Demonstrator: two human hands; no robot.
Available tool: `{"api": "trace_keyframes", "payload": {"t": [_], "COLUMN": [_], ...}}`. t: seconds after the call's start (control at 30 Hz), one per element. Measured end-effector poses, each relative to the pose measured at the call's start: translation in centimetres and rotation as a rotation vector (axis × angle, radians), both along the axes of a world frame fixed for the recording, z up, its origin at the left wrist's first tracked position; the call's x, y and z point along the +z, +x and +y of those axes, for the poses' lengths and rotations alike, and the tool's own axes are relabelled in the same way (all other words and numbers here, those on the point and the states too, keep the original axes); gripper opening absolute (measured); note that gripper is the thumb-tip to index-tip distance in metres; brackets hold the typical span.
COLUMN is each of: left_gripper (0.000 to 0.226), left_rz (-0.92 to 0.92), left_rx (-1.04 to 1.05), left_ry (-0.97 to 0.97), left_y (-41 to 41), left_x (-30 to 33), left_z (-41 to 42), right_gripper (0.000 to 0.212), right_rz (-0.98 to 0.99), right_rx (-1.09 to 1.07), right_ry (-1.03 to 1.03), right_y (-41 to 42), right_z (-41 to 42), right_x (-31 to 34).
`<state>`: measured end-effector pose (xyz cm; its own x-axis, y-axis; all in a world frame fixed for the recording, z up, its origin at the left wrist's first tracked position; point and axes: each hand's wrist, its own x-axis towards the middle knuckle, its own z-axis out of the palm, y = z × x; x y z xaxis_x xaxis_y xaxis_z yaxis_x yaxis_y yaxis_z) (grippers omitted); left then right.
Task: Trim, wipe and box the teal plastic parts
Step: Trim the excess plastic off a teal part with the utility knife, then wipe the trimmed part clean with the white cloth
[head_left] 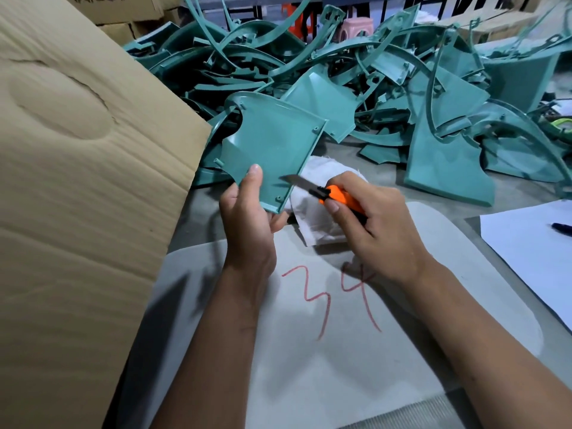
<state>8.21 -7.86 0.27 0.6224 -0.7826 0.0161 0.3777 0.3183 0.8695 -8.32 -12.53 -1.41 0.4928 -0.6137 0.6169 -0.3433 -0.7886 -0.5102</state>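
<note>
Just red "34" (pixel 332 297) on mat (pixel 340 382)

Both hands (pixel 247 212) (pixel 371 224) raised, gripping.

- The left hand (pixel 247 209) grips a teal part (pixel 272 144) by its lower edge, thumb flat on its face.
- The right hand (pixel 371 221) holds an orange knife (pixel 337 196), blade tip touching the part's right edge.
- A white cloth (pixel 315 212) lies under both, on a grey mat (pixel 309 366) marked "34" in red.
- A pile of parts (pixel 387 88) lies behind.
- A cardboard flap (pixel 77 181) stands at left; paper (pixel 532 252) and a pen (pixel 561 228) lie at right.
</note>
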Motion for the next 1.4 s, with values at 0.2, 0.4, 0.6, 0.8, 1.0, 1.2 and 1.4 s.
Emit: {"api": "trace_keyframes", "payload": {"t": [0.2, 0.4, 0.6, 0.8, 1.0, 1.2, 1.4], "left_gripper": [0.011, 0.014, 0.009, 0.014, 0.02, 0.012, 0.022], "left_rz": [-0.052, -0.081, 0.044, -0.059, -0.354, -0.682, -0.697], "left_rx": [-0.02, 0.028, 0.03, 0.011, -0.025, 0.126, 0.271], "left_ry": [-0.02, -0.008, -0.021, -0.008, -0.107, -0.082, -0.046], "left_y": [0.3, 0.2, 0.2, 0.3, 0.5, 0.2, 0.6], "left_x": [-0.4, -0.6, -0.5, -1.1, -2.1, -3.0, -3.2], "left_z": [0.7, 0.6, 0.8, 1.2, 0.6, 0.1, -0.4], "right_gripper": [0.014, 0.015, 0.011, 0.014, 0.029, 0.071, 0.038], "right_rz": [-0.091, -0.19, -0.022, -0.084, 0.291, 0.283, 0.34], "right_rx": [-0.429, -0.341, -0.02, -0.593, -0.946, -0.451, -0.253], "right_ry": [0.067, 0.026, -0.049, 0.026, 0.24, 0.044, 0.071], "right_y": [-1.2, -1.5, -0.2, -2.2, -3.4, -0.4, 1.0], "right_z": [-2.4, -2.1, -0.3, -2.9, -3.7, -1.7, -2.4], "right_x": [-0.5, -0.2, -0.1, -0.2, -0.2, 0.0, -1.0]}}
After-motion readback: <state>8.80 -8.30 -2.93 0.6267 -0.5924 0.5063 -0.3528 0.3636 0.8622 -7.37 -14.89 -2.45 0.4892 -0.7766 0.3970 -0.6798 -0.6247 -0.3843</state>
